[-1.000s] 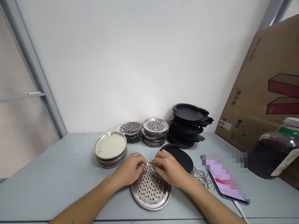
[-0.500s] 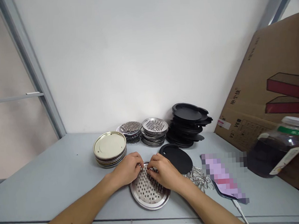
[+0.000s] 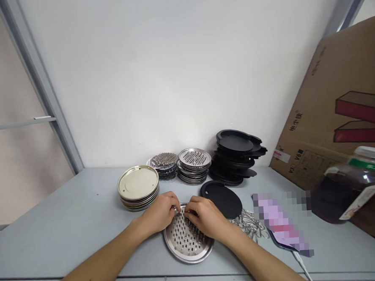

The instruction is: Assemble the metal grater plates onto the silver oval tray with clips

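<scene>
A round metal grater disc (image 3: 189,238) with raised teeth lies near the front of the table. Both hands meet at its far rim. My left hand (image 3: 163,210) has its fingers pinched at the upper left of the rim. On the upper right, my right hand (image 3: 205,215) curls its fingers over the teeth, thumb close to the index finger. Whatever small part sits between the fingertips is too hidden to name. Right of my right hand lie a pile of metal wire hooks (image 3: 251,223) and a flat black round piece (image 3: 222,200).
Behind stand stacks of pale gold lids (image 3: 138,183), perforated discs (image 3: 165,159), rimmed grater discs (image 3: 193,159) and black plastic holders (image 3: 237,144). To the right are a phone (image 3: 281,223) with a white cable, a dark bottle (image 3: 330,195) and a large cardboard box (image 3: 316,120).
My right hand's fingers have shifted very slightly at the far rim. The disc and my left hand stay in place.
</scene>
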A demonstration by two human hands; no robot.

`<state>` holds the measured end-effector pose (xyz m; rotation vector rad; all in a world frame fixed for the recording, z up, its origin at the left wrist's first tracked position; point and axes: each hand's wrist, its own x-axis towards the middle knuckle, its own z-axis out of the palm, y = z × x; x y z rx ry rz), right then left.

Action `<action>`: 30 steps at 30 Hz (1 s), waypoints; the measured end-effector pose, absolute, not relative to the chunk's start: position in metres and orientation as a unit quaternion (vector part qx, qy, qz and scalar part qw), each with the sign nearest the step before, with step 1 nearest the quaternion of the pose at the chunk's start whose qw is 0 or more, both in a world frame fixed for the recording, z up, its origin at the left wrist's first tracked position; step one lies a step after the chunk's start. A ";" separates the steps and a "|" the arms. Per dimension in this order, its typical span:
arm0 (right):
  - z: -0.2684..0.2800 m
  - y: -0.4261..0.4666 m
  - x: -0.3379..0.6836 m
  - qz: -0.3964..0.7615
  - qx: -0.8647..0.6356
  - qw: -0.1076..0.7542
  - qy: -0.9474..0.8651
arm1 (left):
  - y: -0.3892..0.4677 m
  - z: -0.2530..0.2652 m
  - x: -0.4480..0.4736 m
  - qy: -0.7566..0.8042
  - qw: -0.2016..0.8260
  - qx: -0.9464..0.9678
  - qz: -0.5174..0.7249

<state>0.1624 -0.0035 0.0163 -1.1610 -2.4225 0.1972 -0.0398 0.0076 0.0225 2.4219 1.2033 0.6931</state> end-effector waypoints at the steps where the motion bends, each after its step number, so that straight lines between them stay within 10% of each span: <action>1: 0.016 -0.004 0.162 0.068 -0.422 0.220 -0.877 | 0.008 0.023 -0.040 0.425 0.177 0.853 0.244; 15: 0.038 0.019 0.172 0.049 -0.460 0.330 -0.823 | 0.009 0.023 -0.039 0.446 0.173 0.840 0.255; 30: 0.062 0.077 0.169 -0.079 -0.604 0.232 -0.758 | 0.004 0.028 -0.038 0.468 0.164 0.832 0.249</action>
